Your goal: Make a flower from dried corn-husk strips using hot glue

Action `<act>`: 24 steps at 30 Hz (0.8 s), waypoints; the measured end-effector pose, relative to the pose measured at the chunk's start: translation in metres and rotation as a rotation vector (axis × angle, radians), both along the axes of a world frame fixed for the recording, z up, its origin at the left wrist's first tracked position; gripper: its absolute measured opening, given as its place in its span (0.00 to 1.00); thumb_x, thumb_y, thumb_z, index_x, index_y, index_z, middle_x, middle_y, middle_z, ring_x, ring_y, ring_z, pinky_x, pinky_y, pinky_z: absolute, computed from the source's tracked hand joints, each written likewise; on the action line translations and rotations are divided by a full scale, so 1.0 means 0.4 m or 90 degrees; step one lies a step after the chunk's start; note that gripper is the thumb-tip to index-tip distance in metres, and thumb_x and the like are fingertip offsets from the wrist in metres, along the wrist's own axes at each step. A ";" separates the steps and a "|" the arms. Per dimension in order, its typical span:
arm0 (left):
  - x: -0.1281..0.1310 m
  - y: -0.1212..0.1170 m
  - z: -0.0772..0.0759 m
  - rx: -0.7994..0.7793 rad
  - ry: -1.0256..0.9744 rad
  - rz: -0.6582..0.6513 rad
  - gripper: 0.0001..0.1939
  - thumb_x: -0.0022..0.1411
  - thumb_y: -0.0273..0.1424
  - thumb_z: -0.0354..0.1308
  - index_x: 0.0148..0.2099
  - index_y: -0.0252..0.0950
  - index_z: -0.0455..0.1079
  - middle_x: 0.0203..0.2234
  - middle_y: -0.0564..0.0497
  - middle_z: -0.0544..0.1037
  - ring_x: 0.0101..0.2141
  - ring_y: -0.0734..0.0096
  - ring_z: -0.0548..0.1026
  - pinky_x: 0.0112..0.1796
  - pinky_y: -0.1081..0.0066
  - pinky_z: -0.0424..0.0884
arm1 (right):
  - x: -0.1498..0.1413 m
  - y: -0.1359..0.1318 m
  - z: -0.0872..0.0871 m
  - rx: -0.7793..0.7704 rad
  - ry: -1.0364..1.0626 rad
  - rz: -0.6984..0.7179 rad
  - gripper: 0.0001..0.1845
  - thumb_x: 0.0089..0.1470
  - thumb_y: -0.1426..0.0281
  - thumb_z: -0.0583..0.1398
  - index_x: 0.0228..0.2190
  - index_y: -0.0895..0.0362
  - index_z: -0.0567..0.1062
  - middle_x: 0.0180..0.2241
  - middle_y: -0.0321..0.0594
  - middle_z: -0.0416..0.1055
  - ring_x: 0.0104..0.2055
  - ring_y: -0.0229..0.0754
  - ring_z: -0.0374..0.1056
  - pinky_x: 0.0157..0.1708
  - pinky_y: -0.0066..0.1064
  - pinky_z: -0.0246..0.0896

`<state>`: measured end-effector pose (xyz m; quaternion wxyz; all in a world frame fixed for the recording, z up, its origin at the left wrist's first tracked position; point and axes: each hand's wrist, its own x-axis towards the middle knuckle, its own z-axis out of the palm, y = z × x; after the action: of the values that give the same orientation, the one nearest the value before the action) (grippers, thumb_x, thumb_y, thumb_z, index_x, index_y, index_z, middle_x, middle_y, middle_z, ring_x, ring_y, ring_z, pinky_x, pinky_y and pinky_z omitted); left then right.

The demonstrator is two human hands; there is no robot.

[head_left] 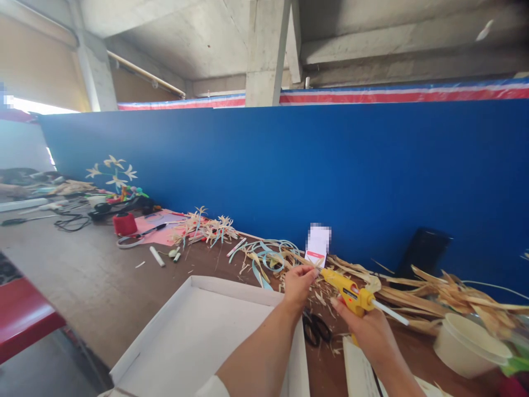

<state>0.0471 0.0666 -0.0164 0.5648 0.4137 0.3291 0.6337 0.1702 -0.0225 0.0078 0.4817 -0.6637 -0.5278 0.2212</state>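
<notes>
My right hand (372, 331) is wrapped round the handle of a yellow hot glue gun (349, 289), with a white glue stick (390, 312) poking out of its back end. The gun's nozzle points left, close to the fingertips of my left hand (300, 284). Those fingers are pinched together; what they hold is too small to make out. Below and between my hands, black-handled scissors (316, 329) lie on the brown table (161, 292). Light blue ribbon strips (268, 251) are tangled beyond my left hand.
A white box lid (206, 336) lies under my left forearm. Dried husk strips (446, 292) and a cream tub (471, 344) are at the right. A phone (425, 251) leans against the blue partition (372, 165). Husk flowers (206, 226) and red thread (124, 224) lie farther left.
</notes>
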 end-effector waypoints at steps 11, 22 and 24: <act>-0.002 -0.001 0.000 0.004 -0.004 -0.006 0.14 0.41 0.36 0.64 0.29 0.30 0.74 0.20 0.51 0.72 0.22 0.77 0.66 0.29 0.75 0.64 | -0.004 -0.002 0.001 -0.003 -0.020 -0.021 0.22 0.37 0.54 0.62 0.28 0.59 0.77 0.21 0.40 0.72 0.28 0.48 0.69 0.30 0.33 0.61; -0.005 -0.006 0.005 0.006 0.005 -0.009 0.12 0.43 0.34 0.63 0.29 0.30 0.74 0.19 0.52 0.71 0.22 0.78 0.65 0.28 0.75 0.62 | -0.007 -0.007 0.008 -0.012 -0.027 -0.015 0.21 0.40 0.54 0.62 0.28 0.59 0.77 0.17 0.39 0.70 0.27 0.47 0.69 0.29 0.32 0.61; -0.005 -0.007 0.006 0.006 0.001 -0.010 0.12 0.43 0.34 0.63 0.29 0.30 0.74 0.20 0.52 0.71 0.22 0.78 0.65 0.28 0.75 0.62 | -0.009 -0.009 0.009 -0.010 -0.028 -0.014 0.21 0.40 0.54 0.61 0.28 0.60 0.77 0.17 0.39 0.69 0.27 0.47 0.69 0.29 0.32 0.61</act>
<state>0.0451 0.0638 -0.0141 0.5675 0.4194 0.3237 0.6303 0.1667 -0.0262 0.0115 0.4672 -0.6781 -0.5288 0.2055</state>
